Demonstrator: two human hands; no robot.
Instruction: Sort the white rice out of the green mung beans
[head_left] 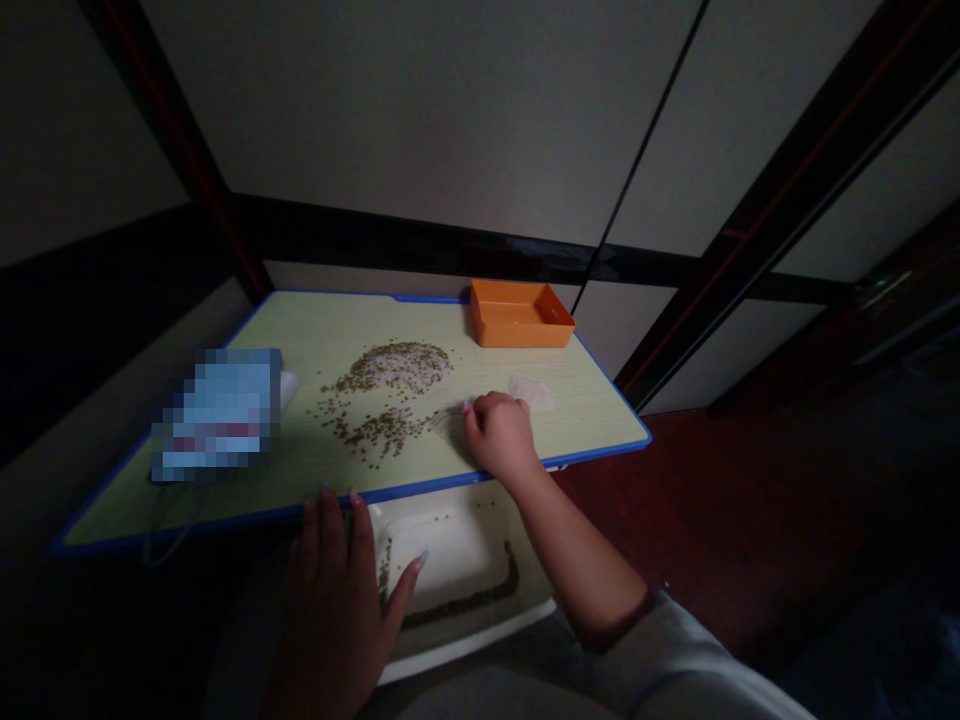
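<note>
Left hand (334, 600), right hand (499, 435), two mung bean heaps (394, 365)

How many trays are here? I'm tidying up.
2: an orange tray at the far edge of the table, and a white tray below its near edge, holding green beans. Others may be out of view.

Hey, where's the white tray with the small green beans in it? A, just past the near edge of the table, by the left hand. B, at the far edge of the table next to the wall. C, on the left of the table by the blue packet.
A. The white tray sits just past the table's blue near edge, beside the left hand, with small green beans lying inside it.
</note>
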